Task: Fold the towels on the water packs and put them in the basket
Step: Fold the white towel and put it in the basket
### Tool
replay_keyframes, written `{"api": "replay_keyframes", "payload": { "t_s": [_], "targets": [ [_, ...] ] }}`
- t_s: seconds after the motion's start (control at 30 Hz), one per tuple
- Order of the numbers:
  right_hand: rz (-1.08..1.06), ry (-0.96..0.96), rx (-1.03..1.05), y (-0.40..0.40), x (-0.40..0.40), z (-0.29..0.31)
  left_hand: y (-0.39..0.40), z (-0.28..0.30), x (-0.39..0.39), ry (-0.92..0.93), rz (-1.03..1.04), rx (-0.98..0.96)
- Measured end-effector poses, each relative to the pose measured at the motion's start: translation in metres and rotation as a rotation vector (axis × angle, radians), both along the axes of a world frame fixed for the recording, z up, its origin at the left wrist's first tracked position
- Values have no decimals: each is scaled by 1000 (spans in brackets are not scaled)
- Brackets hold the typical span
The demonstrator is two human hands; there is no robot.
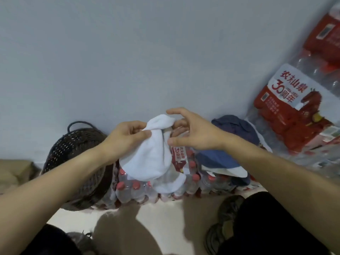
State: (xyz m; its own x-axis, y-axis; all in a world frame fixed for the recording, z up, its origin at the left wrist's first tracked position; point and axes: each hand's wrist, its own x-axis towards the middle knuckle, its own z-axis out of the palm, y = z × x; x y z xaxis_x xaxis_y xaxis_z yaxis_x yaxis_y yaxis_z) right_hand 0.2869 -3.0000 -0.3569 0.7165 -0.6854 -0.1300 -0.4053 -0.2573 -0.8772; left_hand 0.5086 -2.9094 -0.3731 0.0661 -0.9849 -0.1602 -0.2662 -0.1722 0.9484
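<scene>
A white towel (150, 157) hangs bunched above the water packs (185, 183), whose red-capped bottles show below it. My left hand (127, 138) pinches the towel's upper corner between thumb and fingers. My right hand (193, 133) hovers just right of the towel's top with fingers spread and loosely curved, holding nothing that I can see. A heap of blue and dark towels (226, 150) lies on the packs to the right. The dark woven basket (73, 157) stands left of the packs, behind my left forearm.
A grey wall rises right behind the packs. More red-labelled water packs (294, 111) are stacked high at the right. A cardboard box (14, 172) sits at far left. My dark-trousered knees and shoes (226, 218) are on the pale floor.
</scene>
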Motion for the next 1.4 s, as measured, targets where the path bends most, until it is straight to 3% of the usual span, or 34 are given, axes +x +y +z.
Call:
{"api": "replay_keyframes", "payload": {
  "t_s": [0.17,0.3,0.37,0.43,0.7,0.83,0.93,1.1,1.23,1.4],
  "targets": [
    [-55,66,7,10,26,-49,-4,-26,34,-31,61,31],
    [-92,-42,695,3,40,-67,-14,-39,44,27,144,18],
    [-70,-62,878,-1,45,-73,-20,-42,43,95,183,2],
    [-98,-107,933,-4,49,-78,-26,-44,43,158,206,8],
    [-422,-369,745,-21,53,-67,-27,-66,23,93,-3,156],
    [-266,-147,151,-26,40,-57,-21,-71,20,-280,-184,235],
    [-66,-14,-23,-32,29,-49,-24,-62,25,-500,-145,108],
    [94,4,-17,-30,21,-37,-30,-40,11,-337,-195,-221],
    [80,-45,-16,-27,18,-33,-35,-37,-4,-263,-290,-236],
    [27,-34,-54,-31,13,-33,-41,-33,6,-314,-275,-212]
  ]
}}
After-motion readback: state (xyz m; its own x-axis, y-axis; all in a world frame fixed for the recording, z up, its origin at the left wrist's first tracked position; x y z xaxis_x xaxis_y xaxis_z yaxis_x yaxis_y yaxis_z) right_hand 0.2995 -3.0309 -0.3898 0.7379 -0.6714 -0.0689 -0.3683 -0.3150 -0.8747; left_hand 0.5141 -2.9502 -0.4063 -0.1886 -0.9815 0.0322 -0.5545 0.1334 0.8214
